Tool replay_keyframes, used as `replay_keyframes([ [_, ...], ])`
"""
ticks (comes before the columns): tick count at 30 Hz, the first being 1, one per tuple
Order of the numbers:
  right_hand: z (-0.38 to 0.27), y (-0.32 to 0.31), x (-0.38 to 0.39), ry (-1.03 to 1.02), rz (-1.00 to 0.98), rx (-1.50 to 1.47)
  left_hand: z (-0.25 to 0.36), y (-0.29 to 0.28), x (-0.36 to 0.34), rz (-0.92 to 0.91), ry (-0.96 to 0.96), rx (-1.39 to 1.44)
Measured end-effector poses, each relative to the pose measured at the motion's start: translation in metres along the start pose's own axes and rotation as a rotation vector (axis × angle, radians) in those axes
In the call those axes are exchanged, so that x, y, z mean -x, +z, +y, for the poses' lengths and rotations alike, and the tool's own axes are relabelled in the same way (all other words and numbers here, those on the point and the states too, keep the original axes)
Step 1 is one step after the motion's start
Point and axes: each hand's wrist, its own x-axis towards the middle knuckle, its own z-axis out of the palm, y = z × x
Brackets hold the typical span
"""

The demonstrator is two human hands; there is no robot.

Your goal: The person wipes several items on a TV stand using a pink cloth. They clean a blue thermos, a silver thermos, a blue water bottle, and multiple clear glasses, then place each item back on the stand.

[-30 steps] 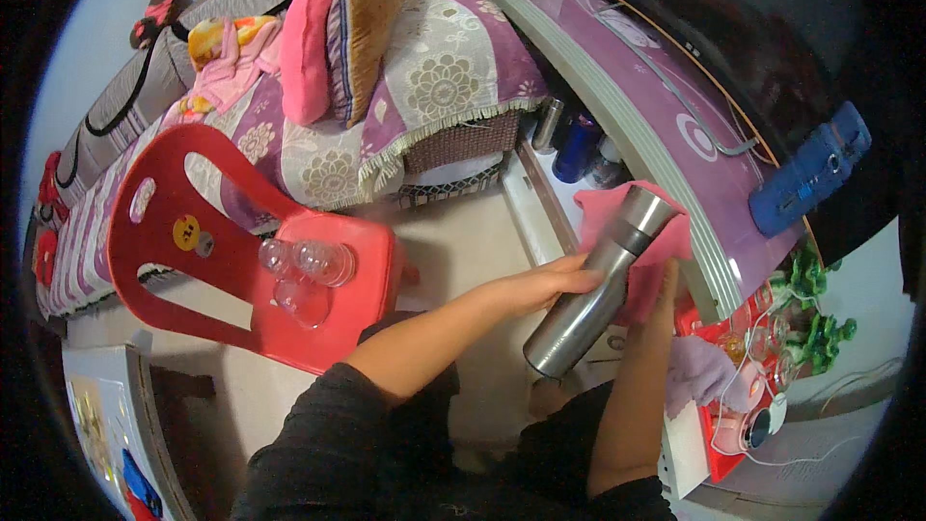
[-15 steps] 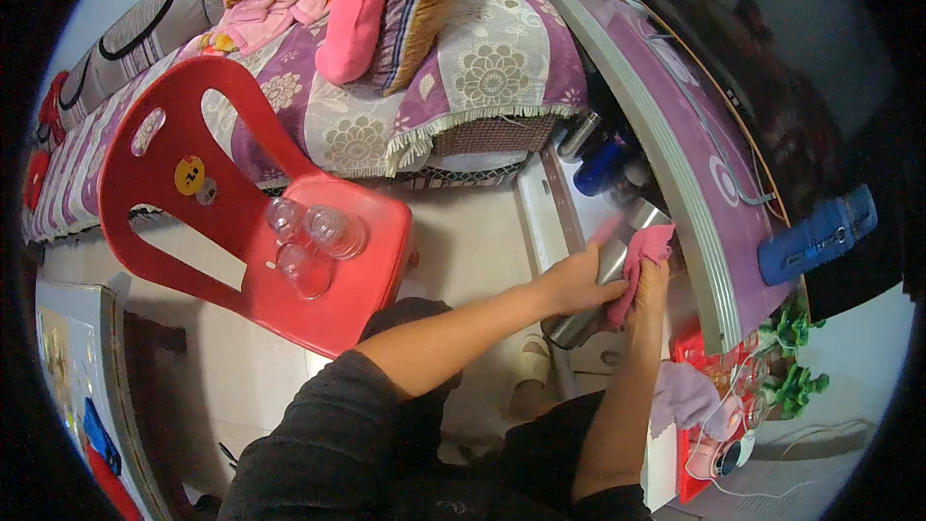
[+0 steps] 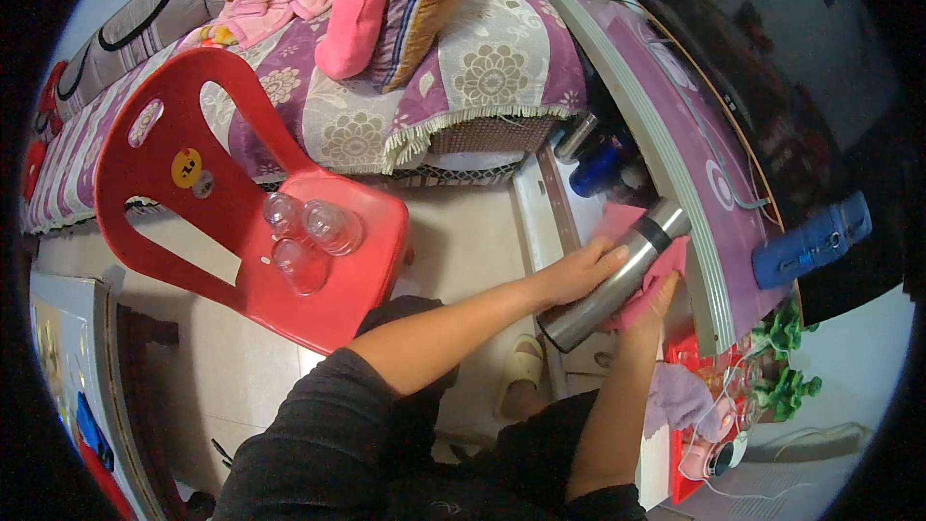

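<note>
A long silver thermos flask (image 3: 600,307) with a dark band near its top lies slantwise between my hands, over the edge of an open drawer. My left hand (image 3: 582,275) is closed round its side. My right hand (image 3: 656,306) grips a pink cloth (image 3: 672,262) pressed along the flask's far right side. Part of the cloth also shows behind the flask, near its top. The fingers of my right hand are partly hidden by flask and cloth. Beyond the flask, in the cabinet opening, lie a blue flask (image 3: 593,172) and a smaller silver flask (image 3: 577,135).
To the left, a red plastic chair (image 3: 357,299) carries three clear glass jars (image 3: 301,267). On the purple-topped cabinet (image 3: 666,106) at right stand a blue bottle (image 3: 810,243) and a television (image 3: 772,58). A red tray (image 3: 683,482) with glasses sits lower right. A covered sofa (image 3: 352,135) lies behind.
The flask has turned so more of its body and its dark band show. My right hand and the cloth have slid lower on its right side.
</note>
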Motion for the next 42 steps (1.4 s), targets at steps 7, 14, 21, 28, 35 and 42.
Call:
replay_keyframes([
  [7, 0.012, -0.003, -0.016, -0.169, -0.206, 0.285, -0.006, 0.003, -0.003, 0.227, 0.197, -0.236],
  [14, 0.026, 0.018, -0.004, -0.255, -0.247, 0.532, 0.007, 0.000, -0.004, 0.405, 0.206, -0.187],
  [21, 0.036, 0.021, 0.004, -0.174, -0.283, 0.743, 0.002, -0.013, -0.020, 0.590, 0.277, 0.102],
  [28, 0.029, 0.022, 0.015, 0.093, -0.360, 0.625, 0.010, -0.021, -0.027, 0.752, 0.220, 0.375],
  [35, 0.027, 0.020, 0.020, 0.158, -0.369, 0.334, 0.027, -0.027, -0.024, 0.563, 0.316, 0.531],
  [42, 0.015, 0.008, 0.028, 0.411, -0.423, -0.013, 0.064, -0.046, -0.016, 0.181, 0.415, 0.786],
])
